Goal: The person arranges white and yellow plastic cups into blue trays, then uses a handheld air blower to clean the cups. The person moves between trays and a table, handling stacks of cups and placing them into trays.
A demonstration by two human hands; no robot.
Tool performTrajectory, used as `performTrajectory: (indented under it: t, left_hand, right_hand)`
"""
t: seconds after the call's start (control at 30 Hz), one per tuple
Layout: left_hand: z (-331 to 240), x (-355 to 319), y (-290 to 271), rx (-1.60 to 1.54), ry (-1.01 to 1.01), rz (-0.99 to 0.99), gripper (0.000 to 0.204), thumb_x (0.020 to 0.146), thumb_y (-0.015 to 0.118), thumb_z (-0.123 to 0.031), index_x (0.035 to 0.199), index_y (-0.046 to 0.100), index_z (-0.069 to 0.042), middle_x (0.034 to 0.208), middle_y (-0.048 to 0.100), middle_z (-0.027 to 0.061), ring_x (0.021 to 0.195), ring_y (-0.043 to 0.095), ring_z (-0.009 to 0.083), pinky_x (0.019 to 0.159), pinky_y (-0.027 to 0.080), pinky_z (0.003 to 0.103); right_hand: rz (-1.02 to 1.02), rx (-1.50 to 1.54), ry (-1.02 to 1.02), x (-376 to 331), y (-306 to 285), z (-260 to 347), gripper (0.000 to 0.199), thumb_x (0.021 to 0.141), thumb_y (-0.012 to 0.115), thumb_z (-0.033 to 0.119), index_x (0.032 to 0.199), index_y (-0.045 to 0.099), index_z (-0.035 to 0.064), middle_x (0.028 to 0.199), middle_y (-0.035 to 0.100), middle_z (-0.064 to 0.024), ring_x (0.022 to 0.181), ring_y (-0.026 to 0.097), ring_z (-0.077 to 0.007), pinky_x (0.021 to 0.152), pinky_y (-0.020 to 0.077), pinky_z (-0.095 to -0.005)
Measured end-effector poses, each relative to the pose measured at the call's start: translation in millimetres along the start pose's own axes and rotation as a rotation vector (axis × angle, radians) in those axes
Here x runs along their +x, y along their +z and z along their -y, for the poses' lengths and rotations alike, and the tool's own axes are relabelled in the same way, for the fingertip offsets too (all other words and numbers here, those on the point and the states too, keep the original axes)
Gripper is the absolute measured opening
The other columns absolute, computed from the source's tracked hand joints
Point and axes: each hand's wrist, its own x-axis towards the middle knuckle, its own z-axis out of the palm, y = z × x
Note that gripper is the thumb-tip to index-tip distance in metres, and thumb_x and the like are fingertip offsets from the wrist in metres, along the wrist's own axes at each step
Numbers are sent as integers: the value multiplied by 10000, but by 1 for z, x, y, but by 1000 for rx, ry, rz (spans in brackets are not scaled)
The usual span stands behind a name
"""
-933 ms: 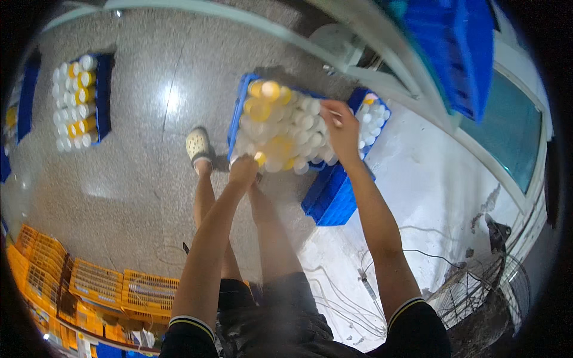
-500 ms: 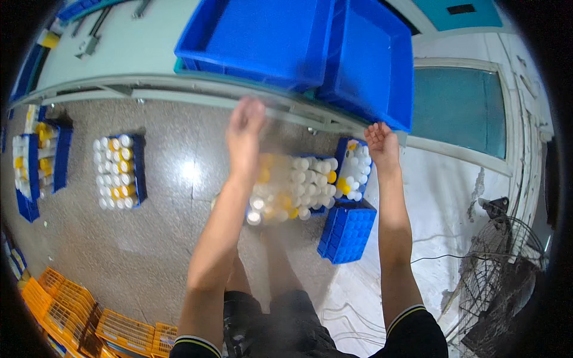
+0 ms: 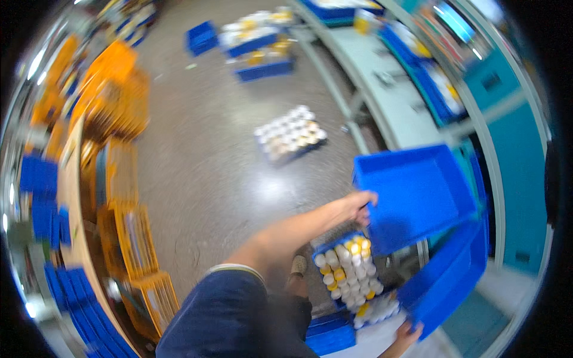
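Note:
My left hand (image 3: 361,207) is closed on the left edge of an empty blue plastic bin (image 3: 418,185). Its fingertips are partly hidden behind the rim. My right hand (image 3: 409,334) is closed at the near edge of a second blue bin (image 3: 450,283), which stands beside the first and looks tilted. Below the bins, on the floor, a crate holds several white and yellow capped cylinders (image 3: 349,268). A smaller group of the same cylinders (image 3: 379,310) lies close to my right forearm.
The pale green workbench (image 3: 394,101) runs away to the far right, carrying blue trays (image 3: 439,89). A loaded crate (image 3: 290,134) is on the floor ahead, with more crates (image 3: 256,45) beyond. Orange baskets (image 3: 134,238) line the left side. A blue crate (image 3: 331,334) is near my legs.
The view has swung left, bringing the orange baskets and the length of the bench into sight. My hands, previously apart from the bins, are now closed on the bins' edges.

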Motion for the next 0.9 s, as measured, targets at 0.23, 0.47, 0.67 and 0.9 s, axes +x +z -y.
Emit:
performTrajectory:
  t: [0.23, 0.47, 0.67, 0.9]
  left_hand:
    - [192, -326, -227, -365, 292, -654, 348, 789, 617, -75, 1135, 625, -41, 1088, 645, 137, 1020, 611, 280, 893, 493, 481]
    - [318, -499, -319, -1158, 631, -1197, 543, 733, 617, -100, 1254, 480, -40, 1192, 573, 203, 995, 639, 397, 940, 471, 633]
    - [342, -618, -404, -1554, 1099, -1053, 670, 680, 594, -31, 1329, 431, -13, 1321, 543, 193, 1196, 547, 400, 1080, 367, 636]
    - [264, -772, -516, -1679, 1226, -1209, 350, 697, 626, -46, 1043, 580, -19, 932, 656, 111, 730, 615, 263, 986, 483, 574]
  right_hand:
    - [75, -403, 342, -79, -34, -124, 356, 888, 676, 167, 1154, 545, -30, 1070, 602, -182, 964, 595, -324, 828, 521, -438]
    - [512, -388, 831, -247, 240, -161, 472, 757, 630, 76, 1221, 565, 24, 1174, 633, -118, 1030, 615, -256, 926, 519, -394]
    - [657, -691, 878, -455, 436, -283, 244, 779, 628, 88, 1014, 565, 77, 943, 636, -55, 791, 629, -206, 723, 574, -331]
    - [632, -795, 1295, -682, 570, -403, 166, 779, 651, 109, 785, 485, 113, 653, 485, -12, 527, 459, -140, 488, 459, -251]
